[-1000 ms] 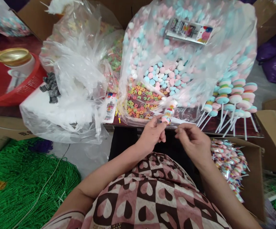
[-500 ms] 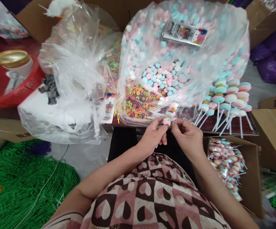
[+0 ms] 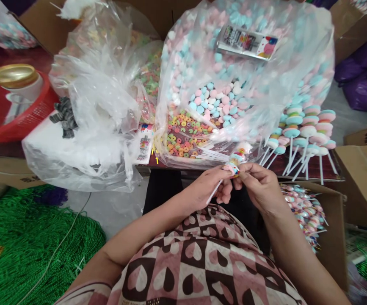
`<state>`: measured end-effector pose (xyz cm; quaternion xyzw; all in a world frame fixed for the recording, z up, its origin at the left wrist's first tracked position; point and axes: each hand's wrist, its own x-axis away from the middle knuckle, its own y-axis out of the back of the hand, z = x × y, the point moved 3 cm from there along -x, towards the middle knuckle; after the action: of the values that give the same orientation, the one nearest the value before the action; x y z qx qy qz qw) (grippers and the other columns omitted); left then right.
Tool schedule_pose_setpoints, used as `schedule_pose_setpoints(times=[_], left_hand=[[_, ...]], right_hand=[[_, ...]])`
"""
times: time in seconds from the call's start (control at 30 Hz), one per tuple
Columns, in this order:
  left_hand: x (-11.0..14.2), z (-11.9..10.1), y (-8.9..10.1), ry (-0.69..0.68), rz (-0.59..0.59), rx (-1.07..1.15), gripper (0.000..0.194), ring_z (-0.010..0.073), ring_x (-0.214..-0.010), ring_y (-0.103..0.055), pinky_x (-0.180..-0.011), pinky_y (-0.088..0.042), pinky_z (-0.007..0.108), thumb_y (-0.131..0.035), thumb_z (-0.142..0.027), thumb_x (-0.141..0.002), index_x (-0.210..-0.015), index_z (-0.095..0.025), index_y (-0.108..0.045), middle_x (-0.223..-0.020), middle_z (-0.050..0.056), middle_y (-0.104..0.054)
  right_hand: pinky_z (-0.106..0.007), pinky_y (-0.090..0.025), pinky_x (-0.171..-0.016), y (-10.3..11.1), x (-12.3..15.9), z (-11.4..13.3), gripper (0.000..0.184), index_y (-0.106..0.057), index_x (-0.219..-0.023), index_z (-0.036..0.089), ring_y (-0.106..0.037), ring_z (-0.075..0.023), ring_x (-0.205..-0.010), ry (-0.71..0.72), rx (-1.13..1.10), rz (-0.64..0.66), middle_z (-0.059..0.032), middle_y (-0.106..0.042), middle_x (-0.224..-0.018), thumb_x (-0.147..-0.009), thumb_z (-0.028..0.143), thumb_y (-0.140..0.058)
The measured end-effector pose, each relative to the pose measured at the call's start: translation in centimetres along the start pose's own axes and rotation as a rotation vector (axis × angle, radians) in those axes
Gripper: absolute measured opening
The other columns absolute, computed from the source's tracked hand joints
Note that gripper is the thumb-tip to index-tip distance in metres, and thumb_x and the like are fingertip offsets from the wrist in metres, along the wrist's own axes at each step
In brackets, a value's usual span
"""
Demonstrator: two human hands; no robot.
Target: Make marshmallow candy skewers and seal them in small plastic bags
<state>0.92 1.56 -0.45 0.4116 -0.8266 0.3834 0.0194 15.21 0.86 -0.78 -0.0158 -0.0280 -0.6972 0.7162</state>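
A marshmallow candy skewer (image 3: 235, 163) on a white stick, apparently in a clear printed wrapper, is between my two hands near the table's front edge. It tilts, with the candy end up and to the right. My left hand (image 3: 211, 186) is closed around its lower part, and the white stick slants down below the thumb. The fingers of my right hand (image 3: 259, 180) pinch at the right side of the skewer's lower candy; the exact spot between the fingertips is hidden. Just behind lie several loose white sticks (image 3: 213, 154).
A large clear bag of pastel marshmallows (image 3: 224, 101) and ring candies (image 3: 186, 133) spreads behind my hands. Unwrapped candy skewers (image 3: 307, 127) stack at right, above a carton (image 3: 332, 228) of wrapped ones. To the left are a white plastic bag (image 3: 91, 144) and red basket (image 3: 40, 110).
Both hands have shifted slightly right and toward me with the candy skewer. My left hand has turned, so the white stick now shows below it. My right fingers have moved closer around the candy.
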Motion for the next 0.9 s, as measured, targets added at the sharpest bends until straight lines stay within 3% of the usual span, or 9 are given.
schedule_pose_setpoints(times=[0.07,0.13,0.27,0.4,0.57,0.7,0.9], left_hand=[[0.1,-0.2,-0.2,0.021,0.075,0.066,0.032,0.0078,-0.04,-0.048,-0.04,-0.032,0.021,-0.05,-0.042,-0.086,-0.073,-0.015,-0.058,-0.053,-0.002,-0.053],[0.2,-0.5,-0.1,0.006,0.074,0.087,0.03,0.0073,-0.041,-0.048,-0.04,-0.033,0.02,-0.052,-0.042,-0.086,-0.074,-0.015,-0.058,-0.053,-0.002,-0.053],[0.1,-0.8,0.4,-0.04,-0.055,0.023,0.02,0.0073,-0.04,-0.049,-0.04,-0.034,0.019,-0.061,-0.036,-0.081,-0.079,-0.017,-0.056,-0.052,-0.004,-0.054],[-0.5,-0.3,1.1,-0.048,-0.186,-0.094,0.017,0.0076,-0.037,-0.049,-0.035,-0.03,0.018,-0.057,-0.034,-0.08,-0.075,-0.018,-0.053,-0.049,-0.005,-0.053],[-0.8,0.3,1.6,-0.038,-0.235,-0.138,0.018,0.0078,-0.036,-0.049,-0.034,-0.029,0.017,-0.056,-0.037,-0.08,-0.076,-0.019,-0.052,-0.047,-0.006,-0.052],[-0.8,0.2,1.6,-0.038,-0.21,-0.134,0.018,0.0086,-0.036,-0.05,-0.033,-0.028,0.017,-0.057,-0.038,-0.081,-0.078,-0.02,-0.053,-0.045,-0.008,-0.047],[-0.7,0.2,1.7,-0.043,-0.224,-0.116,0.019,0.0079,-0.035,-0.048,-0.033,-0.028,0.017,-0.057,-0.037,-0.082,-0.076,-0.02,-0.05,-0.044,-0.009,-0.042]], right_hand=[[-0.025,-0.042,-0.049,-0.2,-0.1,0.1,0.027,-0.061,-0.074,0.019,-0.052,-0.0121,-0.047,0.016,0.003,0.002,0.003,-0.057,-0.054,-0.08,0.044,-0.07],[-0.025,-0.043,-0.049,-0.4,-0.1,0.3,0.027,-0.061,-0.075,0.019,-0.052,-0.0119,-0.047,0.025,0.03,0.009,0.0028,-0.057,-0.055,-0.081,0.044,-0.069],[-0.025,-0.045,-0.049,-0.6,-0.2,0.8,0.03,-0.061,-0.074,0.019,-0.053,-0.0121,-0.049,0.041,0.132,0.035,0.0022,-0.057,-0.055,-0.081,0.047,-0.069],[-0.024,-0.045,-0.048,-0.7,-0.2,0.8,0.025,-0.06,-0.075,0.019,-0.053,-0.0117,-0.05,0.061,0.276,-0.022,0.0023,-0.058,-0.057,-0.083,0.042,-0.065],[-0.027,-0.051,-0.059,-1.2,0.2,0.9,0.013,-0.065,-0.093,0.021,-0.061,-0.0134,-0.061,0.268,0.58,-0.218,-0.0011,-0.068,-0.077,-0.085,0.029,-0.059],[-0.028,-0.053,-0.064,-1.7,0.3,1.3,0.01,-0.068,-0.089,0.022,-0.064,-0.0152,-0.065,0.466,0.815,-0.245,-0.0021,-0.069,-0.076,-0.087,0.023,-0.058],[-0.028,-0.055,-0.065,-1.6,0.0,1.6,0.015,-0.07,-0.092,0.022,-0.07,-0.017,-0.072,0.58,0.915,-0.228,-0.0052,-0.075,-0.084,-0.089,0.018,-0.056]])
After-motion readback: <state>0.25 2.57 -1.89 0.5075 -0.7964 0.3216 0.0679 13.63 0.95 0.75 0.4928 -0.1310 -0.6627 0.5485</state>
